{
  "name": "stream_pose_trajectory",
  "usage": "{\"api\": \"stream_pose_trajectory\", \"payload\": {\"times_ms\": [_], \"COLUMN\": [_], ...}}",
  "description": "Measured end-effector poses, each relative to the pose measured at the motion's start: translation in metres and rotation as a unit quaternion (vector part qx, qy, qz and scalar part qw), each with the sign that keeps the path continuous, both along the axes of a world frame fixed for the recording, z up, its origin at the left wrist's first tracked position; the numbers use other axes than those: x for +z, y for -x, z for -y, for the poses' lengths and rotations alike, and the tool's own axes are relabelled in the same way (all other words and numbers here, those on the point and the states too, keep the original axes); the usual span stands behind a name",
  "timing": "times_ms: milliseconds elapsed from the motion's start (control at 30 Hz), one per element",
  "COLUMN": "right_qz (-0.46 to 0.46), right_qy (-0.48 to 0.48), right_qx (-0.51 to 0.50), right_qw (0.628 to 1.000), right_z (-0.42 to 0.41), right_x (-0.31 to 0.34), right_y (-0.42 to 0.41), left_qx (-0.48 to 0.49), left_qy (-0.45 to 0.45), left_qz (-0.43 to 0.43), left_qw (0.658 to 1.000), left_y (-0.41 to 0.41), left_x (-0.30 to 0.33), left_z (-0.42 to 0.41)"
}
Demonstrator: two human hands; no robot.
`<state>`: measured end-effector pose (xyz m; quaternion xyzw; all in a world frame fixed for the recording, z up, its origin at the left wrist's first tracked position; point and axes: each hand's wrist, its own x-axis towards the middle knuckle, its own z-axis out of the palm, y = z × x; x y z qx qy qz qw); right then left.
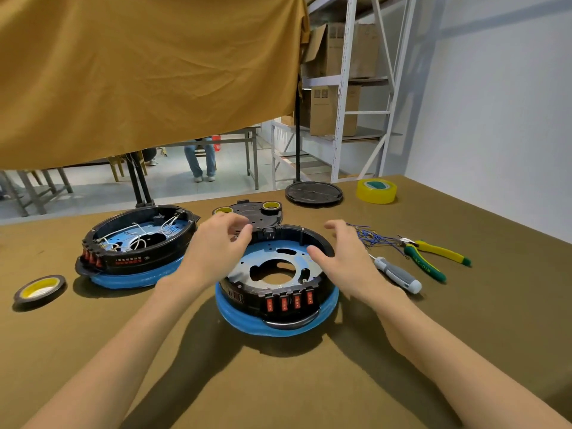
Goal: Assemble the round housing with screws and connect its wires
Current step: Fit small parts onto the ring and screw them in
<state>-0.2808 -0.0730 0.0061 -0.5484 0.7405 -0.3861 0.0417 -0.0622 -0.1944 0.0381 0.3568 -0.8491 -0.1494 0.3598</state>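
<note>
While both hands hang spread and hold nothing, the round housing sits between the left hand and the right hand, just below their fingers.

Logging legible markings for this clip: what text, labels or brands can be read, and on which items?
Green-and-yellow pliers: lettering on a handle, too blurred to quote.
Left housing: red print on its side wall, too small to read.
Red switches on the near housing: markings unreadable.
Cardboard boxes on the shelf: printed squares, illegible.
Nothing else shows text.
</note>
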Motion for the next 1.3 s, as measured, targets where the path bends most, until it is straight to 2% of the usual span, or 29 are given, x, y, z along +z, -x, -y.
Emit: {"api": "stream_pose_trajectory", "payload": {"times_ms": [67, 100, 167, 200, 300, 367, 433, 533, 633, 767, 1000, 1067, 1167, 1300], "right_qz": [0.037, 0.041, 0.024, 0.020, -0.026, -0.045, -0.055, -0.120, -0.148, -0.154, -0.132, -0.117, -0.106, -0.125], "right_qy": [-0.117, -0.143, -0.149, -0.155, -0.206, -0.231, -0.237, -0.229, -0.214, -0.211, -0.190, -0.190, -0.187, -0.202], "right_qx": [-0.024, -0.010, 0.029, 0.048, 0.047, 0.017, -0.009, -0.050, -0.043, -0.035, 0.001, 0.013, 0.008, -0.013], "right_qw": [0.992, 0.989, 0.988, 0.986, 0.977, 0.972, 0.970, 0.965, 0.965, 0.965, 0.973, 0.975, 0.977, 0.971], "right_z": [0.016, 0.022, 0.027, 0.027, 0.031, 0.036, 0.039, 0.040, 0.039, 0.040, 0.033, 0.033, 0.032, 0.027], "right_x": [0.002, 0.004, 0.013, 0.018, 0.030, 0.031, 0.026, 0.010, 0.006, 0.007, 0.011, 0.014, 0.018, 0.016], "right_y": [0.007, 0.013, 0.029, 0.036, 0.050, 0.049, 0.038, 0.023, 0.021, 0.022, 0.023, 0.022, 0.019, 0.017], "left_qx": [0.014, -0.004, -0.021, -0.007, 0.060, 0.032, -0.030, -0.113, -0.139, -0.131, -0.113, -0.112, -0.088, -0.085], "left_qy": [-0.052, -0.086, -0.109, -0.087, -0.007, -0.057, -0.176, -0.299, -0.378, -0.392, -0.467, -0.456, -0.411, -0.367], "left_qz": [0.157, 0.216, 0.266, 0.252, 0.135, 0.037, -0.020, -0.039, -0.093, -0.114, -0.172, -0.180, -0.184, -0.190], "left_qw": [0.986, 0.973, 0.957, 0.964, 0.989, 0.997, 0.984, 0.947, 0.911, 0.903, 0.860, 0.864, 0.889, 0.907], "left_y": [0.006, 0.009, 0.012, 0.011, 0.003, 0.003, 0.006, 0.011, 0.009, 0.010, 0.006, 0.008, 0.014, 0.017], "left_x": [0.009, 0.011, 0.009, 0.008, -0.001, -0.011, -0.022, -0.040, -0.050, -0.045, -0.047, -0.048, -0.048, -0.054], "left_z": [0.016, 0.020, 0.022, 0.022, 0.020, 0.017, 0.014, 0.009, 0.011, 0.013, 0.001, 0.001, 0.001, -0.004]}}
